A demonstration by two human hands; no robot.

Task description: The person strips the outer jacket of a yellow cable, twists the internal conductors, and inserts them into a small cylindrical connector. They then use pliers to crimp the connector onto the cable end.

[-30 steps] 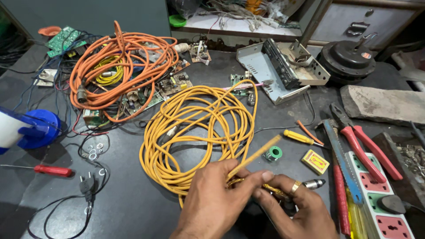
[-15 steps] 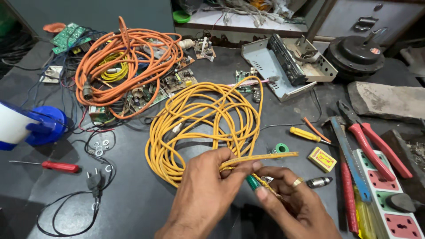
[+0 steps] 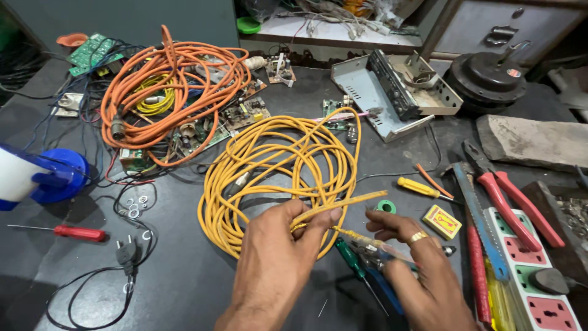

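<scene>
Left hand: your left hand [image 3: 275,263] pinched the free end of the yellow cable [image 3: 340,203] between thumb and fingertips, the end sticking out to the right and slightly upward.
Right hand: your right hand [image 3: 416,270] was curled around a blue-handled tool [image 3: 383,279], with a green screwdriver [image 3: 352,257] lying under it (whether the fingers also gripped the screwdriver could not be told).
Cable: the rest of the cable lay as a loose yellow coil [image 3: 275,165] on the table, just above your hands and touching the left thumb side.
Near edge: you had open dark tabletop [image 3: 184,282] to the left of your left wrist, up to the black plug and cord [image 3: 125,254].
Right edge: that side was crowded; a power strip [image 3: 533,276], red-handled pliers [image 3: 514,202] and a saw blade [image 3: 478,208] lay close beside your right hand.
Between: a small yellow screwdriver [image 3: 419,187], a green tape roll [image 3: 386,206] and a yellow matchbox [image 3: 442,221] sat just above your right knuckles.
Left edge: a red screwdriver [image 3: 67,232] and a blue and white container [image 3: 37,178] lay well apart from your hands.
Far side: an orange cable coil [image 3: 165,86] rested on circuit boards, and an opened metal chassis [image 3: 392,92] stood near the black round part [image 3: 487,76].
Room: a shelf with tangled wires ran behind the table (details there were too cluttered to make out).
</scene>
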